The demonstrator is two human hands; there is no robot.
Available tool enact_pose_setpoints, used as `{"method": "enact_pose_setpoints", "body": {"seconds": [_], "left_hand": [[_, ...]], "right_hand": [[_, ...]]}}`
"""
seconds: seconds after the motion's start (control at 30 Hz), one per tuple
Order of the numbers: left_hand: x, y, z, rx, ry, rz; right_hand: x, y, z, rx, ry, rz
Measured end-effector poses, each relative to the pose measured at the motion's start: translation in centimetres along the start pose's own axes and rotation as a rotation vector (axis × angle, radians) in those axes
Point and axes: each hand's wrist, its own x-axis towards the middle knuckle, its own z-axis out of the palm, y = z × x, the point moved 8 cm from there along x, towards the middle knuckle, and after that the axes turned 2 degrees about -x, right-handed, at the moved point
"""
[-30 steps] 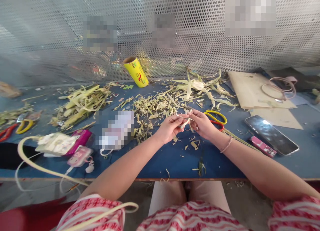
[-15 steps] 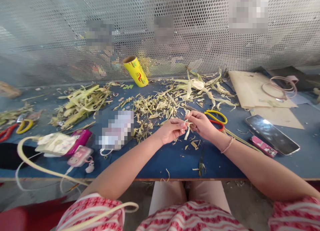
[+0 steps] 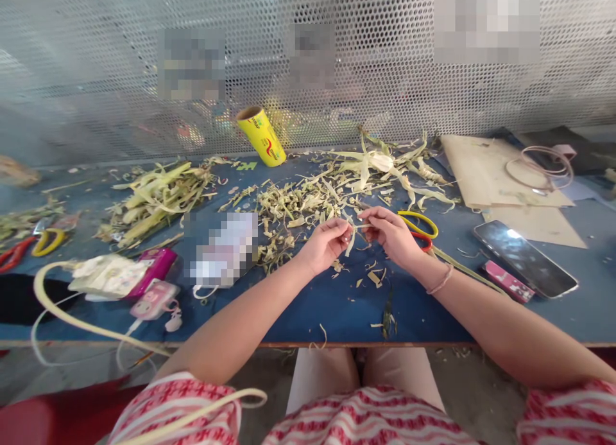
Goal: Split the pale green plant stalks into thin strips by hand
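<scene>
Above the blue table, my left hand (image 3: 330, 243) pinches a pale strip of husk (image 3: 351, 241) between thumb and fingertips. My right hand (image 3: 389, 236) pinches the strip's other end, so a thin piece spans the small gap between the hands. Scissors with yellow and red handles (image 3: 419, 223) lie just beyond my right hand, partly hidden by it. Past both hands spreads a heap of husk scraps (image 3: 298, 201). A larger peeled-open husk (image 3: 380, 162) rests behind it. Small cut bits (image 3: 375, 278) are scattered on the table below my hands.
A yellow cardboard tube (image 3: 262, 137) stands tilted against the perforated metal screen (image 3: 385, 66). At left are a husk bundle (image 3: 158, 198), a second pair of scissors (image 3: 45, 241) and a pink charger (image 3: 154, 300). To the right lie a phone (image 3: 525, 259) and brown card (image 3: 486, 169).
My hands have moved slightly apart, my left a little to the left and my right a little to the right. A thin strip now stretches between them.
</scene>
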Motion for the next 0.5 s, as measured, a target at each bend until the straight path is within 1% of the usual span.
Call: {"method": "enact_pose_setpoints", "body": {"seconds": [0.1,0.2,0.33,0.4,0.5], "left_hand": [[0.0,0.4,0.0,0.050,0.012,0.037],[-0.1,0.5,0.1,0.063,0.026,0.038],[-0.1,0.6,0.3,0.061,0.016,0.039],[-0.1,0.6,0.4,0.074,0.009,0.039],[-0.1,0.6,0.3,0.094,0.015,0.038]], "right_hand": [[-0.2,-0.6,0.3,-0.123,-0.030,-0.060],[-0.3,-1.0,0.7,-0.205,-0.057,-0.112],[-0.4,-1.3,0.6,-0.337,-0.029,-0.187],[-0.6,-1.9,0.5,-0.463,0.003,-0.287],[-1.5,-3.4,1.3,-0.701,0.015,-0.528]]}}
